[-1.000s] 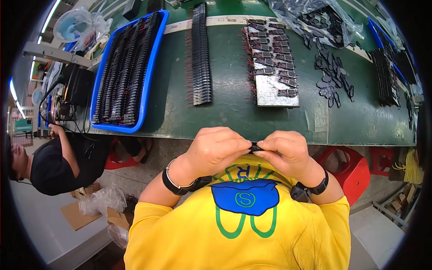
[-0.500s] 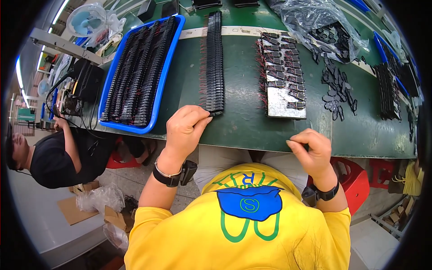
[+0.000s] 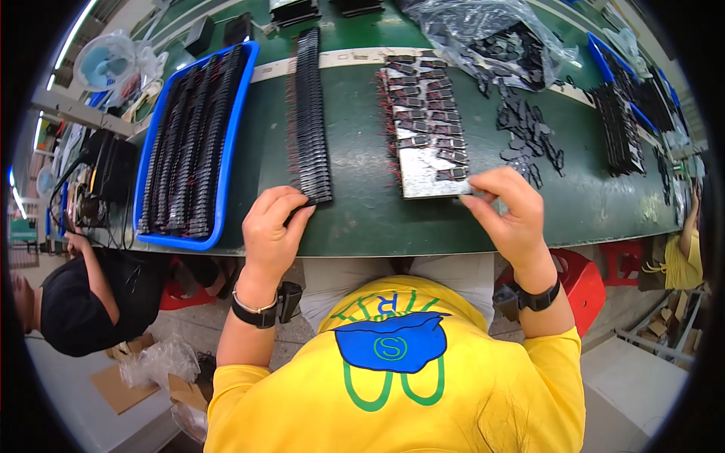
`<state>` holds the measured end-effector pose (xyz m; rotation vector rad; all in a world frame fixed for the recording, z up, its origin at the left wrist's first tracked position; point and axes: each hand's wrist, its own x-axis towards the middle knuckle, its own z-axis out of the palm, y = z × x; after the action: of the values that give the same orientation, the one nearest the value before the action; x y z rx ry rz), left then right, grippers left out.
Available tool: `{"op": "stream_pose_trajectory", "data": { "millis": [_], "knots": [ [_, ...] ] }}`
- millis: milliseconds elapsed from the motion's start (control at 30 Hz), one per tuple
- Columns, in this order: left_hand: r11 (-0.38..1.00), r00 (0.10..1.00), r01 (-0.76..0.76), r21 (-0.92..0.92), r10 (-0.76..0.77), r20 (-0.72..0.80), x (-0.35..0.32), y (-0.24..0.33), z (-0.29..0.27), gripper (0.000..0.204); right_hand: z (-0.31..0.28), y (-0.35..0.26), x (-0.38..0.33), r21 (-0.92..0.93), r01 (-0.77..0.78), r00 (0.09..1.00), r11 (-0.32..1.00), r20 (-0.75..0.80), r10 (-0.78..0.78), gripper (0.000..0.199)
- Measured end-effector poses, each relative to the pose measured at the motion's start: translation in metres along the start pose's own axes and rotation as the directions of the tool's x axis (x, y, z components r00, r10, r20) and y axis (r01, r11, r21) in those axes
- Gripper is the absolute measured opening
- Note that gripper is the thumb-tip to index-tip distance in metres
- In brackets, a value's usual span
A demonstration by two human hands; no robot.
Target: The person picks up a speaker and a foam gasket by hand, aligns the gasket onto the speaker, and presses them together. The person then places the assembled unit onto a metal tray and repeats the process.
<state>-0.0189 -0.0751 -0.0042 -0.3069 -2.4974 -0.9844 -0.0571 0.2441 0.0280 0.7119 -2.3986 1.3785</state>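
Observation:
My left hand [image 3: 273, 223] pinches a small black part at the near end of a long row of black parts with red leads [image 3: 310, 121] on the green table [image 3: 355, 219]. My right hand [image 3: 510, 211] grips the near corner of a silver plate [image 3: 427, 162] that carries several small black parts. Both wrists wear dark bands.
A blue tray [image 3: 192, 140] full of black parts lies at the left. Loose black clips [image 3: 529, 132] and a clear plastic bag [image 3: 483, 34] lie at the right, with more rows of parts [image 3: 615, 128] beyond. Another person in black [image 3: 72, 302] sits at lower left; red stools stand under the table.
My hands, joined together at my chest on one small part, have separated. The left went forward to the row's end, the right to the silver plate.

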Motion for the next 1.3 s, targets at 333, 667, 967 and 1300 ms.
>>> {"op": "stream_pose_trajectory", "data": {
  "millis": [333, 667, 967, 1300],
  "knots": [
    [0.992, 0.993, -0.085, -0.098, 0.077, -0.087, -0.006, 0.03, -0.002, 0.019, 0.002, 0.006, 0.013, -0.193, 0.055, 0.994, 0.98, 0.099, -0.036, 0.022],
    [0.213, 0.678, 0.735, -0.644, -0.234, 0.696, 0.01, 0.081, 0.03, 0.019, 0.011, -0.024, -0.011, -0.127, 0.2, 0.979, 0.971, 0.062, -0.194, 0.026],
    [0.26, 0.728, 0.685, -0.681, -0.282, 0.625, 0.0, 0.079, 0.046, 0.015, 0.025, -0.034, -0.018, -0.122, 0.303, 0.953, 0.945, 0.065, -0.297, 0.032],
    [0.288, 0.728, 0.686, -0.669, -0.295, 0.619, -0.001, 0.08, 0.042, 0.014, 0.033, -0.03, -0.024, -0.055, 0.28, 0.956, 0.958, 0.112, -0.273, 0.031]
  ]
}}
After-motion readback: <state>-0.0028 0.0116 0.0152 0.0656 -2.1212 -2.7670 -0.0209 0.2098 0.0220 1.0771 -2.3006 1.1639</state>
